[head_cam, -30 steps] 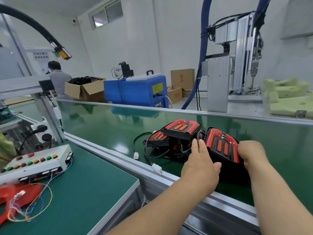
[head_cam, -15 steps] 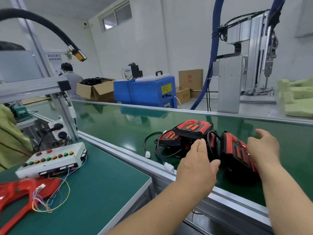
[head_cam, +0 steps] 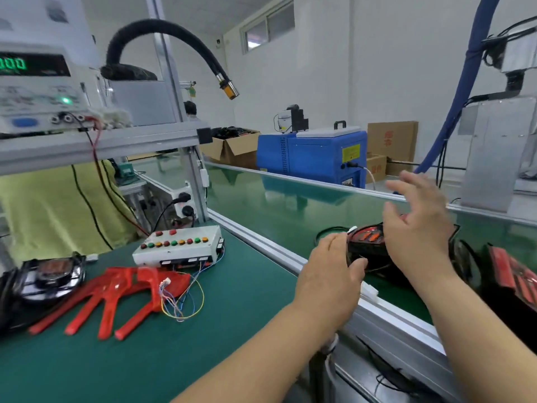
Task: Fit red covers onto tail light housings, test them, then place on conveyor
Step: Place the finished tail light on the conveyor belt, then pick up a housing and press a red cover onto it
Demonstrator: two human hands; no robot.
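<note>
Two finished tail lights with red covers lie on the green conveyor belt (head_cam: 276,205): one (head_cam: 366,239) between my hands, another (head_cam: 514,276) at the right edge. My left hand (head_cam: 331,271) hovers with relaxed fingers next to the nearer light, holding nothing. My right hand (head_cam: 418,228) is raised above the lights with fingers spread and empty. On the workbench lie a loose red cover (head_cam: 116,292) and, at the far left, a black housing (head_cam: 43,277).
A white test box with coloured buttons (head_cam: 177,248) and loose wires (head_cam: 180,301) sits on the green bench. A power supply (head_cam: 37,91) stands on the shelf above. The aluminium conveyor rail (head_cam: 261,242) separates bench and belt. A blue machine (head_cam: 313,158) stands beyond.
My right hand has let go of the tail light on the belt and lifted up, fingers spreading. The view has swung left toward the workbench.
</note>
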